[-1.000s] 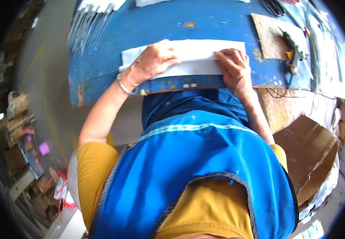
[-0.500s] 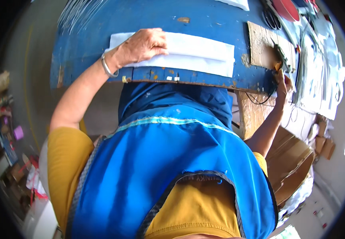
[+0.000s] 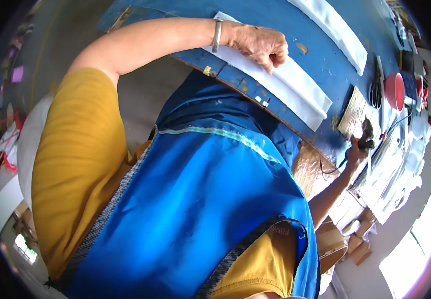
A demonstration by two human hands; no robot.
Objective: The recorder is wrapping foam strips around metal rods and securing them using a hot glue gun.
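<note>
A folded white cloth strip (image 3: 275,82) lies along the near edge of the blue table (image 3: 320,55). The left hand (image 3: 259,44) rests on it, fingers curled under. Farther right, the right hand (image 3: 357,151) grips a dark tool (image 3: 366,135) beside a board (image 3: 353,110).

Workshop, paint-worn blue workbench (image 3: 325,70), scissors (image 3: 376,89), cardboard boxes (image 3: 335,241)
</note>
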